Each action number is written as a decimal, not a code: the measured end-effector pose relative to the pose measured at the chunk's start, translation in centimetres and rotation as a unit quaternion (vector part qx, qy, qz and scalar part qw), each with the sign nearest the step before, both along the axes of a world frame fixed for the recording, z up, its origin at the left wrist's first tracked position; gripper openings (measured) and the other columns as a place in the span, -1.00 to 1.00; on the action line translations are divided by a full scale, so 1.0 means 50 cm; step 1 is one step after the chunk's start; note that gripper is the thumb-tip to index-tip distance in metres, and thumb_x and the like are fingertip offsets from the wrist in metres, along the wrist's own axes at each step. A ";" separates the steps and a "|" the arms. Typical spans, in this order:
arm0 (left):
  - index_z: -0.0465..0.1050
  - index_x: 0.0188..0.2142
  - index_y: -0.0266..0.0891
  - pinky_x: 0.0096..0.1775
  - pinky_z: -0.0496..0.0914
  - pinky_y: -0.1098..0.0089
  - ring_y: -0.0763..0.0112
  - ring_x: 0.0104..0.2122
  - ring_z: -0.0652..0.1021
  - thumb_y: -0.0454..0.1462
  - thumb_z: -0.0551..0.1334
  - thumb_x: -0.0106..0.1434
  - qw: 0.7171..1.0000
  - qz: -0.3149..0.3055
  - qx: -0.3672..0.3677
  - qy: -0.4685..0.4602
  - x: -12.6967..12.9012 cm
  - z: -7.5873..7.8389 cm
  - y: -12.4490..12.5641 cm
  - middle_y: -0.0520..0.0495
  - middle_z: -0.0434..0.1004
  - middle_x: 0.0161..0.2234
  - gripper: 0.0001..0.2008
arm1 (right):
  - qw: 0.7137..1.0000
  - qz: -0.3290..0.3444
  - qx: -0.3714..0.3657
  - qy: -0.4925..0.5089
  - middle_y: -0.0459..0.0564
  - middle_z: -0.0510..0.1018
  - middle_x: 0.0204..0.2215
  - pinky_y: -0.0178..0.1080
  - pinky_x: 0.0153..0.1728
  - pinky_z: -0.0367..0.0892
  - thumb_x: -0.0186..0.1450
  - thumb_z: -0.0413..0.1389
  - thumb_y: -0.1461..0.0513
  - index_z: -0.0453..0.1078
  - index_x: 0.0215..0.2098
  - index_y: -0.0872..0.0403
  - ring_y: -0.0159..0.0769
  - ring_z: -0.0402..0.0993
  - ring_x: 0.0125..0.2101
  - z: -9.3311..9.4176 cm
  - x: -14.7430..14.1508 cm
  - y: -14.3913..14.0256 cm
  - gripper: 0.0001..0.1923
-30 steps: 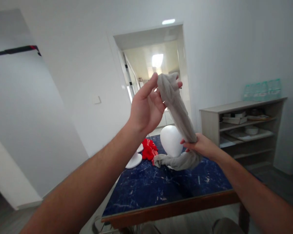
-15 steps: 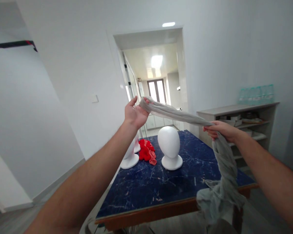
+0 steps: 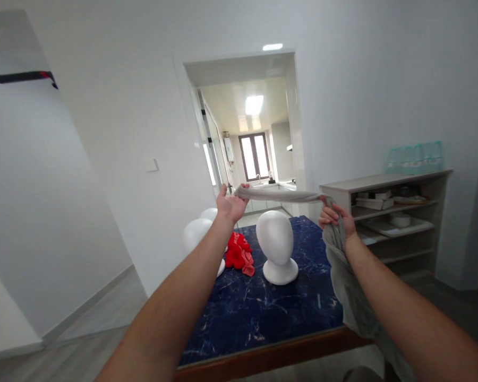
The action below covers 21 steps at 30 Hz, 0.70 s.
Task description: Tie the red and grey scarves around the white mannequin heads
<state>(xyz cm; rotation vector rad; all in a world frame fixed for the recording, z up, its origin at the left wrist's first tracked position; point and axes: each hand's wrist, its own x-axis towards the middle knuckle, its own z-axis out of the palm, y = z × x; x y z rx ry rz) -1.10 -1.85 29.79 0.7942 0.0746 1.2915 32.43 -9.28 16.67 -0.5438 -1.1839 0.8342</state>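
Note:
A long grey scarf is stretched between my two hands, above and behind the top of a white foam mannequin head. My left hand grips one end, palm turned up, with the thumb standing apart. Fingers of my right hand are wrapped round the scarf farther along, and its loose length hangs down past the table's right side. The mannequin head stands upright on a dark blue marble-patterned table. Neither hand touches the head.
Left of the head lies a red knitted bundle. Two more white mannequin heads stand behind my left forearm, partly hidden. A shelf unit with several water bottles on top is at the right. A doorway opens onto a kitchen behind the table.
Both hands have come lower and the right hand has moved left, so the stretched scarf is now nearly level and shorter between them. The hanging end has swung down and lengthened.

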 end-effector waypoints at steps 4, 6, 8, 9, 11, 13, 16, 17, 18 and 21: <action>0.46 0.04 -0.40 -0.06 0.59 0.19 0.11 -0.10 0.66 0.14 -0.08 0.49 0.999 0.040 -0.025 -0.011 0.004 -0.054 0.043 -0.34 0.63 -0.19 -0.34 | 0.999 0.037 -0.028 -0.017 -0.27 -0.07 -0.57 -0.34 -0.52 0.07 0.40 -0.12 0.08 0.41 0.04 -0.08 -0.32 -0.23 -0.60 -0.005 -0.032 0.054 -0.63; 0.46 0.07 -0.39 -0.04 0.58 0.20 0.12 -0.08 0.66 0.12 -0.08 0.49 0.997 0.066 -0.045 -0.024 0.004 -0.086 0.065 -0.35 0.64 -0.17 -0.36 | 0.994 0.070 -0.079 -0.032 -0.27 -0.04 -0.57 -0.35 -0.54 0.04 0.39 -0.11 0.11 0.38 0.04 -0.07 -0.33 -0.20 -0.61 -0.008 -0.047 0.085 -0.64; 0.45 0.10 -0.39 -0.02 0.57 0.23 0.14 -0.06 0.66 0.09 -0.05 0.49 0.992 0.101 -0.072 -0.037 0.002 -0.121 0.085 -0.35 0.63 -0.15 -0.38 | 0.984 0.108 -0.135 -0.042 -0.28 -0.01 -0.59 -0.36 -0.56 0.00 0.37 -0.08 0.14 0.36 -0.01 -0.05 -0.35 -0.19 -0.63 -0.016 -0.060 0.115 -0.70; 0.45 0.11 -0.37 -0.01 0.57 0.23 0.14 -0.05 0.65 0.08 -0.03 0.48 0.988 0.121 -0.088 -0.041 0.000 -0.140 0.093 -0.35 0.63 -0.13 -0.40 | 0.979 0.122 -0.158 -0.045 -0.28 0.00 -0.60 -0.37 -0.57 -0.01 0.36 -0.07 0.15 0.34 -0.04 -0.04 -0.35 -0.18 -0.63 -0.022 -0.067 0.127 -0.75; 0.44 0.14 -0.31 -0.01 0.57 0.20 0.15 -0.02 0.65 0.07 -0.01 0.46 0.979 0.157 -0.121 -0.041 -0.003 -0.177 0.106 -0.34 0.62 -0.07 -0.42 | 0.971 0.135 -0.190 -0.049 -0.28 0.04 -0.62 -0.38 -0.59 -0.03 0.34 -0.03 0.17 0.30 -0.14 -0.03 -0.37 -0.16 -0.65 -0.040 -0.079 0.146 -0.84; 0.42 0.17 -0.23 -0.01 0.58 0.16 0.15 -0.01 0.64 0.07 -0.01 0.45 0.973 0.175 -0.145 -0.039 -0.006 -0.215 0.113 -0.32 0.61 -0.01 -0.45 | 0.966 0.142 -0.212 -0.048 -0.28 0.08 -0.62 -0.39 -0.61 -0.04 0.33 -0.01 0.18 0.25 -0.21 -0.03 -0.39 -0.14 -0.66 -0.067 -0.091 0.157 -0.92; 0.41 0.18 -0.16 -0.03 0.59 0.12 0.14 -0.03 0.65 0.05 -0.02 0.45 0.967 0.187 -0.167 -0.040 -0.009 -0.275 0.111 -0.31 0.60 0.03 -0.48 | 0.957 0.148 -0.247 -0.034 -0.28 0.13 -0.62 -0.40 -0.61 -0.06 0.34 -0.03 0.18 0.18 -0.28 -0.03 -0.41 -0.14 -0.68 -0.117 -0.109 0.158 -0.95; 0.41 0.18 -0.16 -0.03 0.59 0.11 0.14 -0.04 0.66 0.05 -0.03 0.46 0.965 0.190 -0.175 -0.041 -0.010 -0.295 0.108 -0.31 0.60 0.03 -0.49 | 0.955 0.148 -0.257 -0.027 -0.29 0.12 -0.63 -0.41 -0.61 -0.06 0.35 -0.04 0.18 0.16 -0.30 -0.03 -0.41 -0.15 -0.68 -0.135 -0.115 0.155 -0.94; 0.42 0.17 -0.15 -0.04 0.60 0.11 0.14 -0.04 0.66 0.04 -0.05 0.46 0.963 0.192 -0.184 -0.044 -0.011 -0.315 0.104 -0.31 0.60 0.03 -0.49 | 0.952 0.148 -0.267 -0.019 -0.29 0.12 -0.63 -0.41 -0.61 -0.05 0.36 -0.06 0.18 0.15 -0.31 -0.03 -0.42 -0.15 -0.68 -0.153 -0.120 0.150 -0.93; 0.44 0.16 -0.13 -0.07 0.62 0.13 0.13 -0.05 0.68 0.02 -0.09 0.48 0.957 0.192 -0.211 -0.053 -0.017 -0.371 0.088 -0.30 0.62 0.02 -0.49 | 0.946 0.147 -0.288 0.009 -0.30 0.12 -0.64 -0.40 -0.55 0.13 0.36 -0.09 0.20 0.12 -0.34 -0.03 -0.43 -0.13 -0.69 -0.205 -0.137 0.133 -0.90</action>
